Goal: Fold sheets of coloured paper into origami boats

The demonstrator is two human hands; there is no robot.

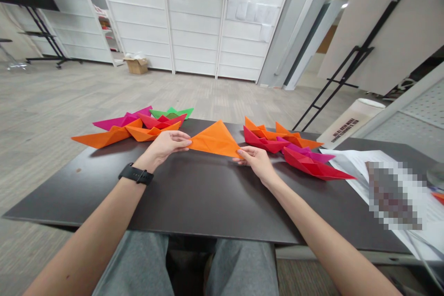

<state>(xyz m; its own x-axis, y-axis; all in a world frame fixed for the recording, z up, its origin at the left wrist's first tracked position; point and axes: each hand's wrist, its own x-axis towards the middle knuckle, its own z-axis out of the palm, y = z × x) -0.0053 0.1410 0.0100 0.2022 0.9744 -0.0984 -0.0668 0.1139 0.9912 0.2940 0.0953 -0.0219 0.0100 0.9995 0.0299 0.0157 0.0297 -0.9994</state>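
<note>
A: State the position of the folded orange paper triangle (217, 141).
B: It lies centrally, between both hands, over the dark tabletop (208, 194). Whether its underside touches the surface cannot be told.
A: And its long axis?
B: The long edge faces the person and runs left to right, roughly parallel with the table's near edge. The peak points away.
A: Condition of the fingers?
B: Left hand (166, 145): thumb and fingers closed in a pinch on the left corner. Right hand (258, 161): likewise closed, on the right corner. Neither is nearer; both are in contact.
A: Surroundings?
B: An orange paper boat (149, 133) sits just beyond the left hand, among others. A red paper boat (315, 166) sits right of the right hand, apart from it.
</note>
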